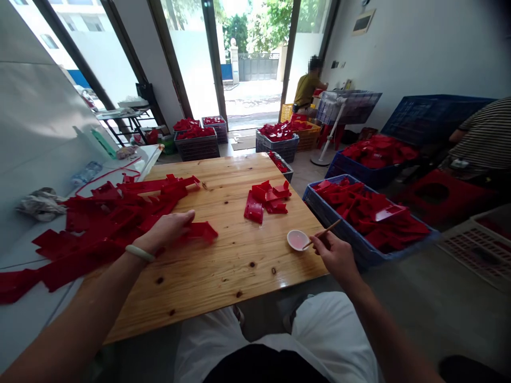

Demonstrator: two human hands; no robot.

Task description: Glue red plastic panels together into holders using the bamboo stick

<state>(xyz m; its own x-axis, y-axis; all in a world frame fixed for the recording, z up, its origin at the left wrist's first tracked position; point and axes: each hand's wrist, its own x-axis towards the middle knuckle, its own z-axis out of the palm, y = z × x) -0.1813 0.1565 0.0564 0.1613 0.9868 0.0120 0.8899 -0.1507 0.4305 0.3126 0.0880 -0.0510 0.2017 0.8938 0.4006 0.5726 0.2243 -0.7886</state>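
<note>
A red piece [203, 232] extends rightward from the left hand [170, 230], the nearer one, its long axis running crosswise over the wooden table [215, 276]; blur hides whether the fingers grip it. Farther right, the right hand [336, 255] pinches a thin stick [332, 226], lower end at a white dish [297, 240]. No writing is legible.

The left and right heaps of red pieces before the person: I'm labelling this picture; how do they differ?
The left heap is large and sprawling; the right heap is small. The left heap spreads from the wooden table onto a white surface; the right heap lies wholly on the wooden table. Both are loose piles of red pieces.
</note>
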